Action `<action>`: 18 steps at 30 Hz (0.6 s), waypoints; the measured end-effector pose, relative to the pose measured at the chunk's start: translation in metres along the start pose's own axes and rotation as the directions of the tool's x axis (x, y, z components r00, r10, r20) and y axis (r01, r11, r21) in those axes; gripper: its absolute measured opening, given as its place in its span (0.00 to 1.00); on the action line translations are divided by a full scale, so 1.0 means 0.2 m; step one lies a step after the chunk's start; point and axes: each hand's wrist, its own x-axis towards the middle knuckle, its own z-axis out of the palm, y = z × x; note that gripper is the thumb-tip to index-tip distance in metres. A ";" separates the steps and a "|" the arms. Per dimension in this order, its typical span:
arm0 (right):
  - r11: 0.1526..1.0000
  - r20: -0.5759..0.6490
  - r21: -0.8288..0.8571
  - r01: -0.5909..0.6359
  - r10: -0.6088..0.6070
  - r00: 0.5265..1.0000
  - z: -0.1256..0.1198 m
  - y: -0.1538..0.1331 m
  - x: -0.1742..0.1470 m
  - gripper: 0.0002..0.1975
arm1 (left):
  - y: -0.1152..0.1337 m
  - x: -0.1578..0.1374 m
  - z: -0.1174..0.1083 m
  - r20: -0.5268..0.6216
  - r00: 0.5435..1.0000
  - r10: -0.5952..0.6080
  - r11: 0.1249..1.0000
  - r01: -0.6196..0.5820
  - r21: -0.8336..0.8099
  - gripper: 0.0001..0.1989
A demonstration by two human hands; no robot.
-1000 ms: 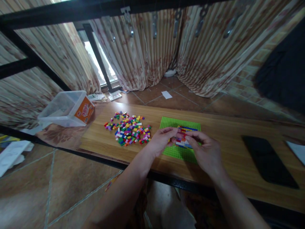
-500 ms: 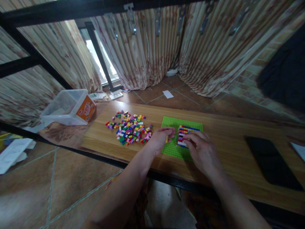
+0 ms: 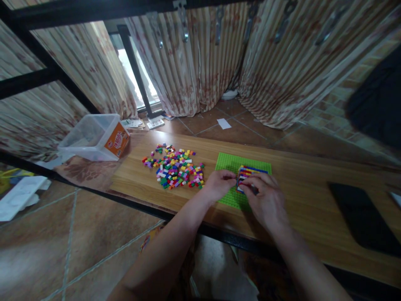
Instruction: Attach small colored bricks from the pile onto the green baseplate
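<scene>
A block of stacked toy bricks point(image 3: 254, 169) in stripes of several colours stands on a green studded baseplate point(image 3: 230, 161). My right hand point(image 3: 266, 200) lies over the near right part of the stack, its thumb and forefinger pinched at the stack's left front. What is between those fingertips is hidden. At the stack's left edge is my left hand point(image 3: 219, 184), thumb and fingers drawn together; anything it holds is too small to make out. Left of the baseplate spreads a pile of loose bricks point(image 3: 177, 169) in many colours.
The wooden table point(image 3: 300, 196) carries a dark flat slab point(image 3: 360, 217) at the right. A clear plastic box point(image 3: 90, 138) with an orange label stands beyond the table's left end. Black metal bars point(image 3: 34, 46) cross the upper left, and metal links hang along the top.
My left hand has moved right, against the stack's left edge, and its fingers have drawn together. A yellow brick beside it no longer shows. My right hand stays pinched over the stack.
</scene>
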 end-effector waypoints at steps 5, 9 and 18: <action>1.000 -0.011 -0.006 0.002 -0.002 1.000 0.00 0.01 -0.01 0.11 | -0.02 0.00 0.02 0.058 0.998 0.039 0.999 -0.041 0.035 0.04; 1.000 -0.023 -0.011 0.020 -0.020 1.000 -0.01 0.01 -0.01 0.11 | -0.01 0.01 0.02 0.055 0.997 0.050 0.996 -0.053 0.068 0.03; 0.996 -0.012 -0.080 0.049 -0.050 0.999 -0.02 -0.03 -0.05 0.12 | -0.02 0.02 0.04 0.034 0.995 0.097 0.977 -0.101 0.190 0.06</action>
